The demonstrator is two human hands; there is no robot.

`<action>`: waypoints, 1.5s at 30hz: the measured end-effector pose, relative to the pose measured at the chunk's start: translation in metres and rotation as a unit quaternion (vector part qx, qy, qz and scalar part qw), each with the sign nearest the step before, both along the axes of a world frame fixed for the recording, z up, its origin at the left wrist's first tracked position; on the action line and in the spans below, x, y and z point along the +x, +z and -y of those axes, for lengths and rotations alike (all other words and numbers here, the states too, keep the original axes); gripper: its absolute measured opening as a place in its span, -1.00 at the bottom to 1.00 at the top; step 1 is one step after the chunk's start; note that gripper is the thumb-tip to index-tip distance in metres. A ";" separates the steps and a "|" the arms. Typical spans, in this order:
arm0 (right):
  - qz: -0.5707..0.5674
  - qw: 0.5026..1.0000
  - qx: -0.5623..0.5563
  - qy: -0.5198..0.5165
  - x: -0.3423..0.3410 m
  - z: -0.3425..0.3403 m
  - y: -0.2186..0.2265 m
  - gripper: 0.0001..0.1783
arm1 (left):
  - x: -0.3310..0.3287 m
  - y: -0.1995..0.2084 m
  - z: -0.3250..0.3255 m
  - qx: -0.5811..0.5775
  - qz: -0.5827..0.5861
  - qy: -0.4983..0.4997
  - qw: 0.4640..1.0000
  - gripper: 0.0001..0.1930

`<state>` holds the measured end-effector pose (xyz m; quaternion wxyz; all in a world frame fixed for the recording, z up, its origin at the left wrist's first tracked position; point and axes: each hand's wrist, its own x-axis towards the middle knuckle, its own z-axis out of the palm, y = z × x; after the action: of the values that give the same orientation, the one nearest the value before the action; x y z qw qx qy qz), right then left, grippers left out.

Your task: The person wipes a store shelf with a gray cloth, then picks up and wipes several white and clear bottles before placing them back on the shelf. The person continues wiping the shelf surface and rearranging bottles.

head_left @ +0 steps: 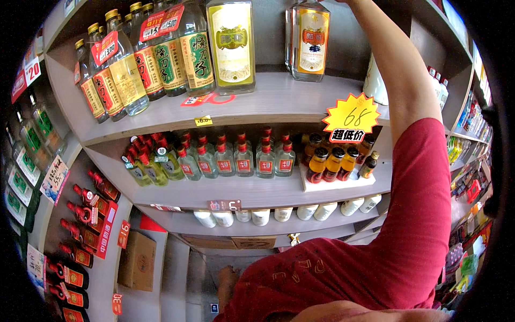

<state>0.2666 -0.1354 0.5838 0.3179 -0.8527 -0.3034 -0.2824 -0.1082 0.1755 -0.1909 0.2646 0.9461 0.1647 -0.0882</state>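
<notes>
Crimson T-shirt [343,257] beneath an upper shelf [284,92]

An orange-labelled glass spirits bottle [312,40] is stood upright there; any lift is best kept clear of the neighbouring bottle [289,45]. Near its top the right hand [344,1] is cropped, the left hand [228,276] partly hidden; neither's opening or hold can be told.

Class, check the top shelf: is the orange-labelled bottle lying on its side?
No: the orange-labelled bottle stands upright on the top shelf, its base down and its label facing out.
</notes>
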 end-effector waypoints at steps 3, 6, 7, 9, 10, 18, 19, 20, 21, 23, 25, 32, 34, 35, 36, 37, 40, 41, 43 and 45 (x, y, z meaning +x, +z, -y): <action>-0.015 1.000 0.016 0.017 0.005 0.003 0.001 -0.87 | 0.009 -0.005 -0.004 0.014 0.016 -0.033 0.999 -0.60; -0.021 1.000 -0.018 0.015 -0.012 -0.007 -0.004 -0.84 | 0.018 -0.002 -0.005 -0.018 0.038 -0.047 0.998 -0.62; -0.026 0.999 -0.033 0.009 -0.034 -0.013 -0.009 -0.84 | 0.022 0.002 -0.004 -0.025 0.050 -0.058 0.997 -0.62; 0.013 0.991 -0.088 -0.098 -0.050 -0.010 -0.009 -0.73 | 0.035 0.009 -0.004 -0.038 0.078 -0.087 0.992 -0.64; 0.156 0.959 -0.219 -0.093 -0.050 0.014 -0.006 -0.69 | 0.049 0.021 0.002 -0.092 0.145 -0.065 0.983 -0.66; 0.030 0.834 -0.447 -0.322 -0.104 0.132 -0.002 -0.55 | 0.115 0.226 0.052 -0.129 0.358 -0.147 0.913 -0.75; -0.019 0.855 -0.390 -0.341 -0.114 0.125 -0.013 -0.52 | 0.122 0.244 0.058 -0.143 0.381 -0.164 0.899 -0.75; -0.066 0.880 -0.328 -0.337 -0.106 0.119 -0.022 -0.50 | 0.122 0.261 0.063 -0.145 0.402 -0.163 0.889 -0.75; -0.075 0.891 -0.288 -0.343 -0.100 0.127 -0.026 -0.47 | 0.130 0.273 0.070 -0.157 0.426 -0.183 0.872 -0.75; -0.072 0.892 -0.282 -0.347 -0.098 0.132 -0.029 -0.51 | 0.151 0.281 0.082 -0.145 0.472 -0.226 0.840 -0.76; -0.083 0.896 -0.275 -0.338 -0.099 0.132 -0.030 -0.55 | 0.170 0.282 0.094 -0.130 0.483 -0.240 0.832 -0.76; -0.060 0.935 -0.204 -0.284 -0.056 0.159 -0.035 -0.66 | 0.222 0.239 0.110 -0.149 0.469 -0.230 0.840 -0.78; -0.073 0.945 -0.177 -0.264 -0.047 0.157 -0.038 -0.68 | 0.222 0.235 0.109 -0.138 0.466 -0.222 0.845 -0.79; -0.065 0.938 -0.193 -0.279 -0.040 0.158 -0.038 -0.69 | 0.223 0.236 0.111 -0.135 0.465 -0.222 0.847 -0.80; -0.057 0.931 -0.209 -0.293 -0.028 0.160 -0.038 -0.70 | 0.223 0.236 0.112 -0.153 0.458 -0.210 0.850 -0.80; -0.049 0.923 -0.225 -0.307 -0.017 0.162 -0.037 -0.71 | 0.223 0.237 0.113 -0.170 0.451 -0.199 0.853 -0.80; -0.056 0.904 -0.246 -0.344 0.010 0.165 -0.038 -0.71 | 0.221 0.238 0.110 -0.171 0.438 -0.179 0.864 -0.82; -0.088 0.878 -0.280 -0.378 0.018 0.164 -0.035 -0.63 | 0.222 0.239 0.110 -0.165 0.437 -0.177 0.866 -0.83; -0.035 0.871 -0.268 -0.411 0.021 0.179 -0.036 -0.57 | 0.226 0.238 0.114 -0.143 0.460 -0.191 0.855 -0.84; -0.013 0.876 -0.210 -0.434 -0.006 0.157 -0.047 -0.51 | 0.227 0.235 0.114 -0.130 0.468 -0.188 0.854 -0.85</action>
<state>0.2609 -0.2923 0.5367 -0.0195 -0.9491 0.0488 -0.3107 0.1191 0.0613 0.0436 0.4097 0.8455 -0.1722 0.2959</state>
